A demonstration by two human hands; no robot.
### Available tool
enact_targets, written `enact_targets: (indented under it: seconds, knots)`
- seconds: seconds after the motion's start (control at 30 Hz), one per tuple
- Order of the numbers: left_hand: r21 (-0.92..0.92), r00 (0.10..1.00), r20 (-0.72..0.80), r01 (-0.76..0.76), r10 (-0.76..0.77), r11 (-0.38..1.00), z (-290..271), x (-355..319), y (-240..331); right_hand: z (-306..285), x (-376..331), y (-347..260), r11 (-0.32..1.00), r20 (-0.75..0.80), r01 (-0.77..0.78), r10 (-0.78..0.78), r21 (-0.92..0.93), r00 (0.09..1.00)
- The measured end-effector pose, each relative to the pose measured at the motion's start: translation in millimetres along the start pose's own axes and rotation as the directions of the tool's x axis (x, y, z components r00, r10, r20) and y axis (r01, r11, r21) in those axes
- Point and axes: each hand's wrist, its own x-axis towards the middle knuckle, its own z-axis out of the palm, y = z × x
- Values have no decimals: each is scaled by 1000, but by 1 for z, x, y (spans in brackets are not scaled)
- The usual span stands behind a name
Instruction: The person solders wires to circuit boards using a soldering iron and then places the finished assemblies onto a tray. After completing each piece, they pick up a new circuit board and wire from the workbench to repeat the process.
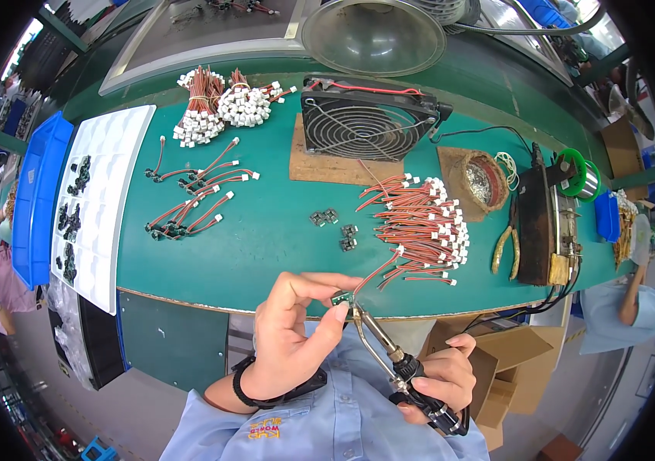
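Observation:
My left hand (297, 330) pinches a small green circuit board (340, 299) with a red-and-black wire lead (377, 270) running from it, just above the bench's front edge. My right hand (443, 376) grips a black-handled soldering iron (389, 346); its metal tip touches the board. A loose pile of red-and-black leads with white plugs (423, 223) lies right of centre. Several small boards (339, 229) sit on the green mat (266, 230) in front of me.
A black fan (366, 119) stands at the back on a brown board. Bundled leads (220, 104) and finished leads (189, 200) lie left. A white tray (97, 200), blue bin (35, 200), tip-cleaner pot (483, 178), pliers (506, 246), iron stand (539, 223) and solder spool (583, 175) surround them. Other people sit at both sides.

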Motion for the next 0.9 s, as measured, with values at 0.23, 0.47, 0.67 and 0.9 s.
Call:
enact_targets:
  seconds: [0.23,0.47,0.67,0.9]
  knots:
    - [-9,999,-15,29,-30,1000,0,-2,0,-1,3,1,1000,2,8,-8,5,1000]
    - [-154,997,2,71,-72,986,-5,3,2,-5,-3,14,997,-109,64,-68,-41,992]
    - [-333,956,100,293,-275,897,-6,4,16,-6,26,77,898,-571,-393,219,-200,791]
    - [-354,958,117,286,-261,891,-6,3,18,-2,39,72,860,-566,-494,344,-131,749]
